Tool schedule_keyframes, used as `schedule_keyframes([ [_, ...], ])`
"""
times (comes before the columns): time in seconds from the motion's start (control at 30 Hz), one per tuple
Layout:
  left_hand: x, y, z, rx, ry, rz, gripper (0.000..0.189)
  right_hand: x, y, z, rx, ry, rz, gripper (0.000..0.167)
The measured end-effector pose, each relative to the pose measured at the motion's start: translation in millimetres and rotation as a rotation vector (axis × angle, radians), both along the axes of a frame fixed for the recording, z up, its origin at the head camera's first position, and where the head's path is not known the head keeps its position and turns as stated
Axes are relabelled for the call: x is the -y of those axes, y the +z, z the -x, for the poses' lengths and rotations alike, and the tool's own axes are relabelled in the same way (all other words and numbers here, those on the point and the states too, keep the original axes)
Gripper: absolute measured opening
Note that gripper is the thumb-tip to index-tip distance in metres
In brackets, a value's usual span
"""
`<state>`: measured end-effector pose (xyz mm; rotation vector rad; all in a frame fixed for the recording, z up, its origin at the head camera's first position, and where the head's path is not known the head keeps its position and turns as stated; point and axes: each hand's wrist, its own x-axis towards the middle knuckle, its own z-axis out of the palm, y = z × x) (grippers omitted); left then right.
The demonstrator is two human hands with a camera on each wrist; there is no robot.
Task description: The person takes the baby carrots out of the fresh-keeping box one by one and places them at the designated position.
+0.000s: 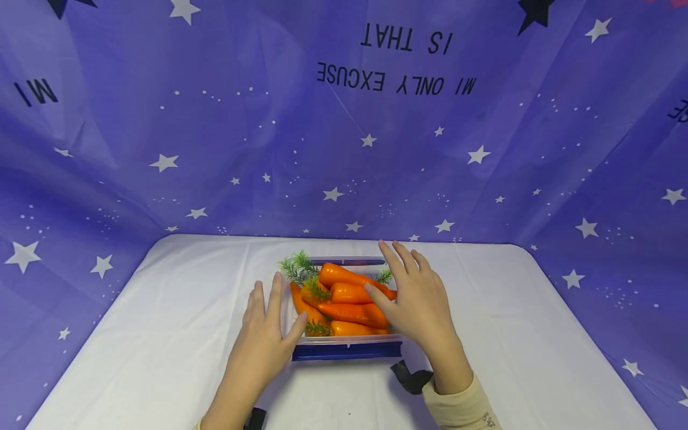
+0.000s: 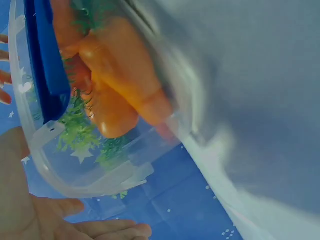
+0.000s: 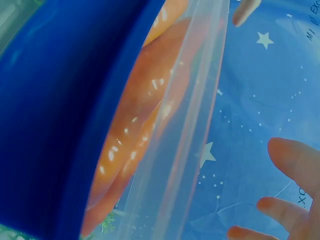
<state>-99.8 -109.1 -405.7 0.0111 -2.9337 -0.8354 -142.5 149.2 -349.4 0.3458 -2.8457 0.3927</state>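
Note:
A clear plastic box (image 1: 352, 340) with blue latch flaps (image 1: 346, 351) stands on the white table. Several shiny orange carrots (image 1: 355, 314) with green feathery tops (image 1: 300, 267) lie heaped inside it. My left hand (image 1: 260, 340) is at the box's left side, fingers spread and pointing away from me. At the right side my right hand (image 1: 416, 298) is also spread, its thumb overlapping the carrots in the head view. Neither hand grips anything. In the left wrist view, the left hand (image 2: 45, 215) lies beside the box's corner. The right wrist view shows the right hand's fingers (image 3: 300, 165) apart from the clear wall.
The white-covered table (image 1: 177, 334) extends on both sides of the box. A purple cloth with stars and lettering (image 1: 333, 143) rises behind it and at the sides. Black wrist straps (image 1: 411, 377) show near the forearms.

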Motion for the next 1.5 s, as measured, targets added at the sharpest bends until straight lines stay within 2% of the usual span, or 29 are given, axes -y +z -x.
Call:
schedule_keyframes([
  [0.4,-2.0,-14.9,0.5,0.050,-0.013,-0.049,0.102,-4.0,-3.1,3.3,0.002,0.022,0.007,0.079],
  [0.67,-2.9,-23.0,-0.4,0.052,-0.034,-0.114,0.118,-6.4,-7.8,8.4,0.063,0.070,0.017,0.081],
  [0.77,-3.0,-24.0,0.1,0.065,-0.036,-0.127,0.126,-7.5,-11.6,13.0,0.088,0.110,0.039,0.080],
  [0.9,-3.1,-26.2,1.1,0.074,-0.035,-0.134,0.131,-7.9,-18.9,20.2,0.149,0.204,0.109,0.079],
  [1.13,-2.7,-31.1,2.1,0.040,-0.043,-0.156,0.134,-5.0,-29.4,27.2,0.280,0.336,0.171,0.075],
  [1.5,0.1,-33.7,1.8,-0.006,-0.039,-0.153,0.134,-1.8,-34.1,27.1,0.283,0.419,0.144,0.066],
])
